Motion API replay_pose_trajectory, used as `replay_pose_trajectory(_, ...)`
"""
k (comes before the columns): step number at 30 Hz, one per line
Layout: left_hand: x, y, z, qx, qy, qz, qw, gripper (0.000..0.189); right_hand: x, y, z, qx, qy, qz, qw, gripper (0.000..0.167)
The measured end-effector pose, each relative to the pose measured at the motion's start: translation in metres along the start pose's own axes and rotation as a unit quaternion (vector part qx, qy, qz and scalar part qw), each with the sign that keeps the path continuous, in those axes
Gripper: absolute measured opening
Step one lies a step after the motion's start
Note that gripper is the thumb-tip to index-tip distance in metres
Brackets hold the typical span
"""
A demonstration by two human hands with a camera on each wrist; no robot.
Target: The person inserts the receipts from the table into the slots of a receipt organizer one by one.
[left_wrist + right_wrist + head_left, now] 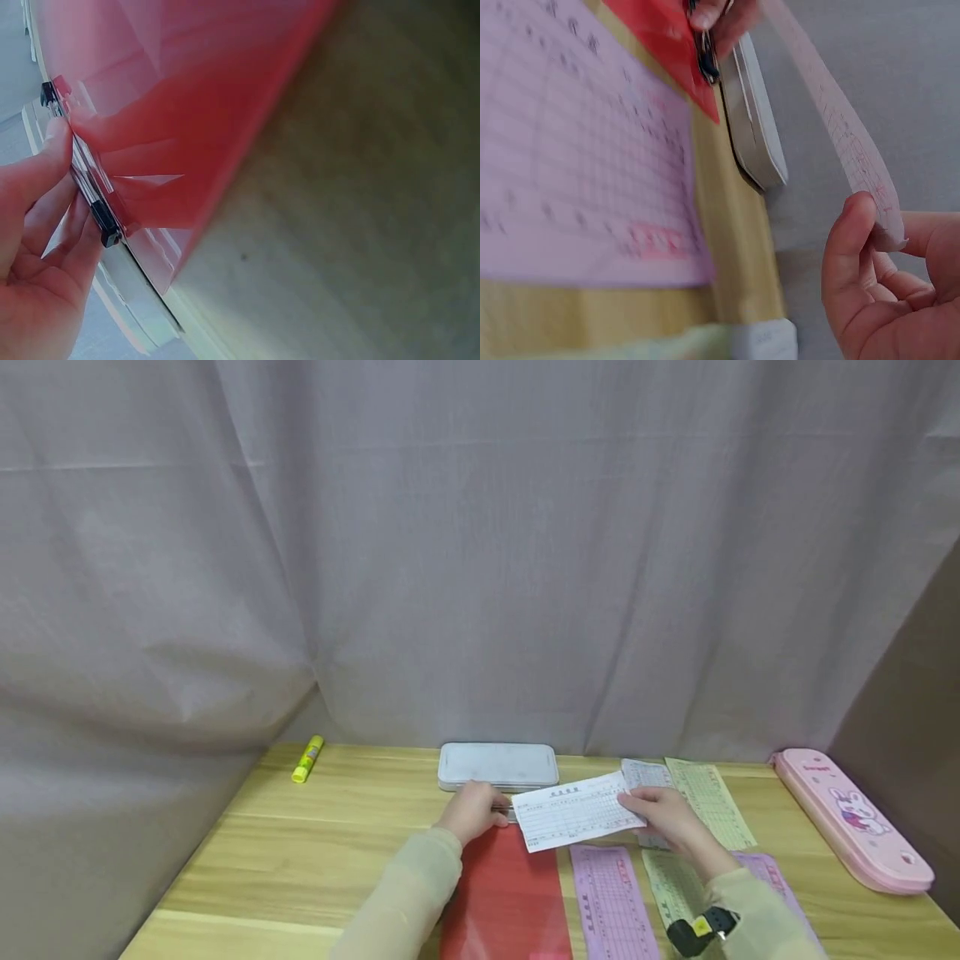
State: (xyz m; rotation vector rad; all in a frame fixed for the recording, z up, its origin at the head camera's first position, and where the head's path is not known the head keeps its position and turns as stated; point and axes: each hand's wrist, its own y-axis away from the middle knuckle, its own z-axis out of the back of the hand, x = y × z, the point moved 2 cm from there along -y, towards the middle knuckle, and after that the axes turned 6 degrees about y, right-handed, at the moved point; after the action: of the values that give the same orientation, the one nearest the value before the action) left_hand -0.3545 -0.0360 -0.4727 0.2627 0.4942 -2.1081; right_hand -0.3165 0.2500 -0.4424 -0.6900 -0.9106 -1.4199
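A glossy red clipboard (510, 897) lies on the table with its metal clip (88, 187) at the far end; the clip has black ends. My left hand (471, 812) pinches that clip between thumb and fingers. Between the thumb and fingers of my right hand (663, 814) is one end of a white printed form slip (566, 814). The slip is raised, its free end over the top right of the clipboard. In the right wrist view the slip (844, 124) curves upward from the fingertips. Whether any paper lies under the clip is hard to see.
Behind the clipboard is a white case (498, 764). Purple slips (613, 902), yellow-green slips (708, 797) and another pale slip (643, 772) lie to the right. A pink pencil case (851, 818) sits at the far right, a yellow glue stick (307, 760) at the back left.
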Motion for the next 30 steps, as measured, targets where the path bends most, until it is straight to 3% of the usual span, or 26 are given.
replay_pose_trajectory(7, 0.000, 0.000, 0.000, -0.007, 0.008, 0.014, 0.9998, 0.019, -0.008, 0.010, -0.020, 0.017, -0.067, -0.037, 0.9969, 0.042)
replay_pose_trajectory(14, -0.001, 0.003, 0.001, -0.016, 0.001, 0.011, 0.9998, 0.026, -0.011, 0.020, -0.043, 0.022, -0.134, -0.077, 0.9877, 0.040)
replay_pose_trajectory(20, -0.001, 0.003, 0.001, -0.011, 0.024, 0.023, 0.9994, 0.015, -0.011, 0.024, -0.055, 0.005, -0.118, -0.075, 0.9901, 0.025)
replay_pose_trajectory(23, -0.001, 0.003, 0.000, -0.002, 0.049, 0.053, 0.9974, 0.016, -0.010, 0.026, -0.064, -0.011, -0.104, -0.080, 0.9914, 0.020)
replay_pose_trajectory(27, 0.000, 0.003, 0.001, 0.005, 0.073, 0.081, 0.9941, 0.019, -0.006, 0.028, -0.077, -0.033, -0.085, -0.083, 0.9924, 0.021)
replay_pose_trajectory(30, -0.001, 0.003, 0.001, 0.005, 0.074, 0.077, 0.9943, 0.019, -0.002, 0.029, -0.085, -0.043, -0.091, -0.085, 0.9913, 0.023)
